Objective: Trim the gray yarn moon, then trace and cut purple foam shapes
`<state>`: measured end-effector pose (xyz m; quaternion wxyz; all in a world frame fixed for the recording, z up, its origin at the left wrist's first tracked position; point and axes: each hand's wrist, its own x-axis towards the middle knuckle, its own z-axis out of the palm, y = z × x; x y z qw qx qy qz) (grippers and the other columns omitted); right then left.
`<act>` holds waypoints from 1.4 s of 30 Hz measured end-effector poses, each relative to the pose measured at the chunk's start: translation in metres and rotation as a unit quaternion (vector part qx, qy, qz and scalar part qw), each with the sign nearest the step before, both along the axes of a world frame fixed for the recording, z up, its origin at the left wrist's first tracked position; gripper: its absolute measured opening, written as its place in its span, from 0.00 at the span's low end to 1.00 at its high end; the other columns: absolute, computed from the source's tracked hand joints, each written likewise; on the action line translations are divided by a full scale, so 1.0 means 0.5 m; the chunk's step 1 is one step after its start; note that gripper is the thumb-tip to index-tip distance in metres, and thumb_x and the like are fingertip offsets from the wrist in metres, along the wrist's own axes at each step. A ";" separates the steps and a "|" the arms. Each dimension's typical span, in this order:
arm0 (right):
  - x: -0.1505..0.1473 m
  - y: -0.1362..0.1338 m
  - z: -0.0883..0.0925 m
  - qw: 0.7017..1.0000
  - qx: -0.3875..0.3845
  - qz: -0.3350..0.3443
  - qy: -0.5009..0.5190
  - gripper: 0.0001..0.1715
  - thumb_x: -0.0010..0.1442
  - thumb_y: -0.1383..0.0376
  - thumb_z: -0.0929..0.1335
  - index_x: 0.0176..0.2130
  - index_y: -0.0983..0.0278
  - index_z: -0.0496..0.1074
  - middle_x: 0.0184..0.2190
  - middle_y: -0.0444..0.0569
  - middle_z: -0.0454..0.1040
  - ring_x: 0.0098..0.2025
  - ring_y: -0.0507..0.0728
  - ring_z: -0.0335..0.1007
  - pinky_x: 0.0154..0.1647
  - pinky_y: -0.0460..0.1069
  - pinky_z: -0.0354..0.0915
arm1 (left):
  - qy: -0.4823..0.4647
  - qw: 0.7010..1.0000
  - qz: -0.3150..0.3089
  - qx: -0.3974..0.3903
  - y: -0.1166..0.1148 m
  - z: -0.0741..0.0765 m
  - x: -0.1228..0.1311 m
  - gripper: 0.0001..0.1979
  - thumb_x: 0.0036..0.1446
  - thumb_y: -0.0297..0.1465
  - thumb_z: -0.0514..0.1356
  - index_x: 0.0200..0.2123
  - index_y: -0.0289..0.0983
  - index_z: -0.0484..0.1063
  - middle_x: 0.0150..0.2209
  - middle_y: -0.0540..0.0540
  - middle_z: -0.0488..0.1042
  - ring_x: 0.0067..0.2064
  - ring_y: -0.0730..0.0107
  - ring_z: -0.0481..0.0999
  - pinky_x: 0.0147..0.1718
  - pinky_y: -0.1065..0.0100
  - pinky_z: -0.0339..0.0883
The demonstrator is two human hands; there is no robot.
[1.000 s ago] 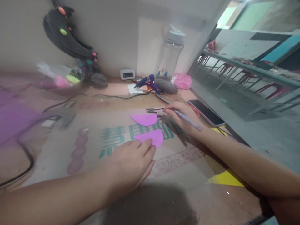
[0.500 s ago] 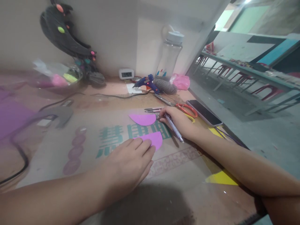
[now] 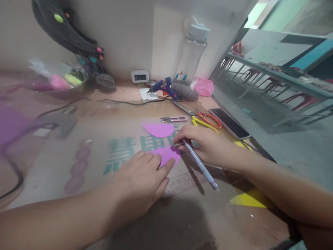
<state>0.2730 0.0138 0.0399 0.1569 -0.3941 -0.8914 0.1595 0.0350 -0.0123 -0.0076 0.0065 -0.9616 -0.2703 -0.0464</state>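
Observation:
My left hand (image 3: 140,177) lies on a purple, half-round piece of craft foam or paper (image 3: 168,155), its fingers stretched out and partly covering it. Over that piece's far right edge is my right hand (image 3: 200,140), closed around a pale, slim pen (image 3: 200,165). The pen's rear end slants toward me, to the lower right. A small dark bit shows at the right fingertips; I cannot make out what it is. Just beyond lies a second purple half-round piece (image 3: 159,130), apart from both hands. Pink-handled thread snips (image 3: 174,119) rest behind it.
Orange-handled scissors (image 3: 208,119), yellow handles (image 3: 204,124) and a phone (image 3: 229,123) lie to the right. A blue glue gun (image 3: 163,86), grey yarn (image 3: 185,92), a clock (image 3: 139,76) and a bottle (image 3: 192,52) stand behind. A black cable (image 3: 130,102) crosses the table.
My right hand has come nearer with the pen, from beside the far purple piece to the near one's edge. My left index finger now reaches further across the near piece.

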 end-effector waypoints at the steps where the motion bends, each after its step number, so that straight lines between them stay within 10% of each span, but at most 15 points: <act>1: -0.001 -0.002 0.000 1.000 -0.010 0.003 -0.014 0.09 0.64 0.72 0.67 0.44 0.64 0.74 0.40 0.50 0.78 0.43 0.56 0.73 0.45 0.50 0.67 | 0.002 1.000 -0.004 0.011 -0.001 -0.001 -0.001 0.23 0.70 0.33 0.48 0.64 0.36 0.65 0.40 0.41 0.74 0.39 0.53 0.74 0.38 0.52 0.69; 11: -0.020 -0.022 0.008 0.995 -0.060 -0.026 -0.070 0.11 0.61 0.76 0.66 0.41 0.64 0.74 0.38 0.49 0.76 0.40 0.56 0.72 0.40 0.49 0.65 | 0.047 0.994 -0.021 0.097 -0.070 0.000 0.005 0.25 0.65 0.28 0.51 0.63 0.29 0.66 0.61 0.33 0.71 0.28 0.63 0.76 0.23 0.60 0.64; 21: -0.033 -0.028 -0.033 0.997 0.021 0.012 -0.069 0.08 0.65 0.73 0.65 0.41 0.65 0.73 0.38 0.51 0.73 0.37 0.55 0.68 0.37 0.49 0.62 | 0.065 0.994 -0.042 0.074 -0.055 -0.009 -0.006 0.27 0.67 0.32 0.52 0.67 0.29 0.59 0.50 0.31 0.78 0.23 0.68 0.73 0.18 0.64 0.55; 42: -0.044 -0.006 -0.053 0.983 0.160 0.068 -0.059 0.14 0.69 0.71 0.60 0.42 0.68 0.74 0.35 0.53 0.71 0.35 0.56 0.63 0.35 0.49 0.59 | 0.050 0.987 -0.134 0.072 -0.014 0.017 -0.006 0.23 0.71 0.34 0.46 0.61 0.27 0.66 0.55 0.32 0.75 0.31 0.59 0.80 0.23 0.59 0.72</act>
